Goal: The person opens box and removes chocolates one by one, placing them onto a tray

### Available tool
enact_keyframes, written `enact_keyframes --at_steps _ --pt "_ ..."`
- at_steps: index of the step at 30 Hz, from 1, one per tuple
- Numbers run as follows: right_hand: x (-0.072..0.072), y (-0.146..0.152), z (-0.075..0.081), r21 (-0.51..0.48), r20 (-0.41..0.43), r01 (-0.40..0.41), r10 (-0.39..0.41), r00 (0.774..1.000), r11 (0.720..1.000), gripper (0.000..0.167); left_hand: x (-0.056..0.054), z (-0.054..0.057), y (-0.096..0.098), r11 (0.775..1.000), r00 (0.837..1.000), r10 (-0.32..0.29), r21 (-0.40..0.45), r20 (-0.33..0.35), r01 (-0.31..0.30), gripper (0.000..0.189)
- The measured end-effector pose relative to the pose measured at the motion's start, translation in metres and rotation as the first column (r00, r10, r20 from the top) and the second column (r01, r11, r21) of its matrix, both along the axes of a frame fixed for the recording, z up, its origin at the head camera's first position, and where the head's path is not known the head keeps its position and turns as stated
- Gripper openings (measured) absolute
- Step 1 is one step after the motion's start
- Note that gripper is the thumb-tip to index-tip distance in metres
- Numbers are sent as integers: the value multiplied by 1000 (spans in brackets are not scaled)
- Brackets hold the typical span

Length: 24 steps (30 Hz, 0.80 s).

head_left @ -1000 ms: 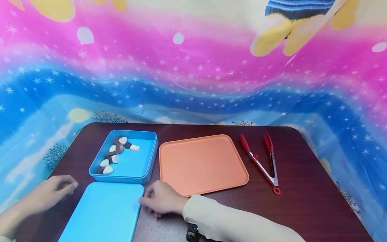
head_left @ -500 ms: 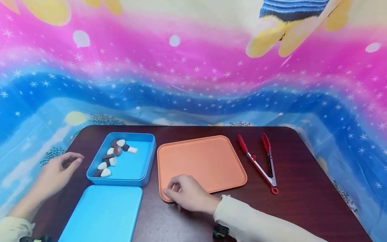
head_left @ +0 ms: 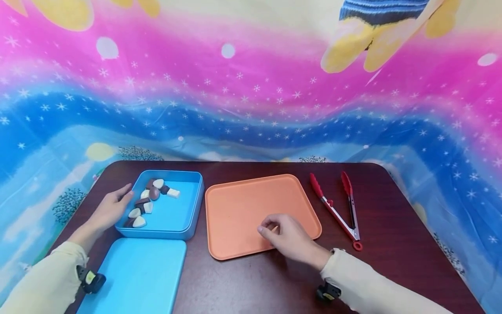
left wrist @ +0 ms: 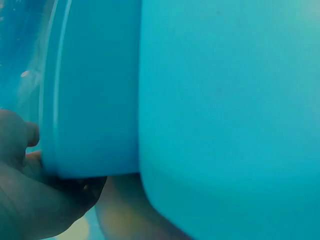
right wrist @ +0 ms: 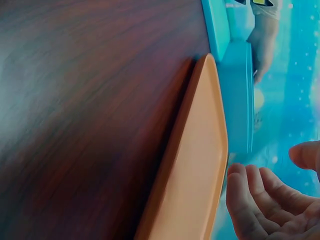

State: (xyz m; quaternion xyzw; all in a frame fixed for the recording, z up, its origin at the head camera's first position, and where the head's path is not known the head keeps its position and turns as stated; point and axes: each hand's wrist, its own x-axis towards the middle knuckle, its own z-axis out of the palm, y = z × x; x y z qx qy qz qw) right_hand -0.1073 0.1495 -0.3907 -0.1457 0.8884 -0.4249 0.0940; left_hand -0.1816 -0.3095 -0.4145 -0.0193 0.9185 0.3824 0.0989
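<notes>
Box (head_left: 168,216): sits on the worktop (head_left: 235,285) at about my 10 o'clock, open side up. Pieces (head_left: 154,193), brown and white, crowd its left half from 7 round to 12, a couple trailing toward 1; pushed to one side, it seems, so most of the floor shows.

Left hand (head_left: 110,208) at the box's 9 o'clock, fingers fairly straight and slightly parted from the thumb, close to the outer wall; probably placed to steady it. Contact unclear: wrist view is too dark to tell a touch from near.

Lid (head_left: 145,272) lies flat at the box's 6, right up against it or nearly so; off, hence the pieces are exposed.

Tray (head_left: 243,213) just beside, at the box's 3; shallow rim, presumably to stop things sliding off.

Right hand (head_left: 291,237) over the tray's 5 o'clock edge, loosely curled, thumb free, pinching nothing.

Tongs (head_left: 339,220) farther out at 3, arms spread, red tips toward 12, ring toward me, likely for an easy pick-up.
</notes>
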Motion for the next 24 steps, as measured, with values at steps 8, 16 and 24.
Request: enact_keyframes --at_steps 8,16,24 --pt "-7 40 -3 12 -91 66 -65 994 998 14 -9 -15 5 986 986 84 128 147 -103 77" --pt "-10 84 -5 149 -219 194 -159 963 970 28 -7 -21 2 979 974 94 159 206 -128 82" --pt "-18 137 -6 262 -252 369 -306 918 892 58 -11 -24 0 975 970 92 176 227 -133 84"
